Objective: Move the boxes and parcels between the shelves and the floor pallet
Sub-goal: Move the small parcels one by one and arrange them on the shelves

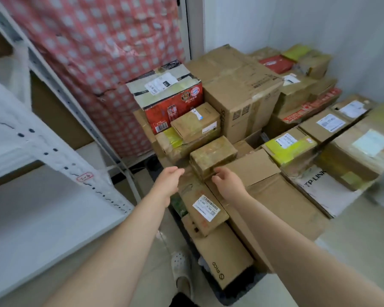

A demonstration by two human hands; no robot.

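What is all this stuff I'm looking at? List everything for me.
Cardboard boxes: many, mostly brown, stacked on the floor ahead
Red box: one, red with a pale top, far left of the stack
Small taped box: one, brown, just beyond the hands
White box: one, printed TP-LINK, right side
Shelf rack: one, white, left
Patterned sheet: one, red and white, hanging at back left
Slipper: one, white, on the floor below
Left hand: open, near the small taped box
Right hand: open, beside it
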